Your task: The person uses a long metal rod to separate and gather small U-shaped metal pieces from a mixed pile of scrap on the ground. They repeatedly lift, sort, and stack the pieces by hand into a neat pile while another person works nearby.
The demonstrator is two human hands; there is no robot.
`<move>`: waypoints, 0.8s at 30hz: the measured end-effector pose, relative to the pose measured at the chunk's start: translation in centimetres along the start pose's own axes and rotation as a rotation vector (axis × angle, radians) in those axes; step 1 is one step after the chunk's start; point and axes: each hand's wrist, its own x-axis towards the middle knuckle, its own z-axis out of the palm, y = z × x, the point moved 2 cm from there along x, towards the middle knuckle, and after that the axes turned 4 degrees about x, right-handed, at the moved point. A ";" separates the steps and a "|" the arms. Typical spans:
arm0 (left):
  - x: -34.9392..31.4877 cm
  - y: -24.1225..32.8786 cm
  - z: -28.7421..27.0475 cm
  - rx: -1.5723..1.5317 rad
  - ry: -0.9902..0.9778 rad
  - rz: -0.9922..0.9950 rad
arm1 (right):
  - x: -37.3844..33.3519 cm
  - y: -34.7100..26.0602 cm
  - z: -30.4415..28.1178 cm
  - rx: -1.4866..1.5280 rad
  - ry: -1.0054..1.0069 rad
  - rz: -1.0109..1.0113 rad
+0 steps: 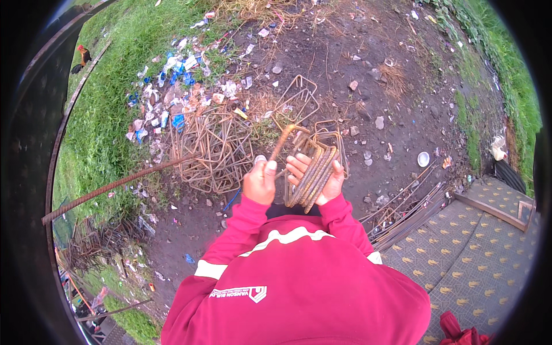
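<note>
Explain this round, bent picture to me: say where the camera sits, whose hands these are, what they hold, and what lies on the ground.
The camera is worn on a person's head and looks down, so straight edges curve. The red sleeves are the wearer's own arms. The right hand grips a bundle of rusty bent rebar stirrups. The left hand holds a single bent bar beside it. On the dirt ground lie a pile of more stirrups, a long straight rebar, scattered litter, and a patterned carpet at lower right.

Rusty, ribbed steel stirrups (310, 172); bare dirt (368, 75)
</note>
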 end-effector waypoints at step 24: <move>-5.7 -29.7 -16.3 0.378 -0.058 -0.533 | 7.1 7.4 -1.7 -0.001 0.122 0.103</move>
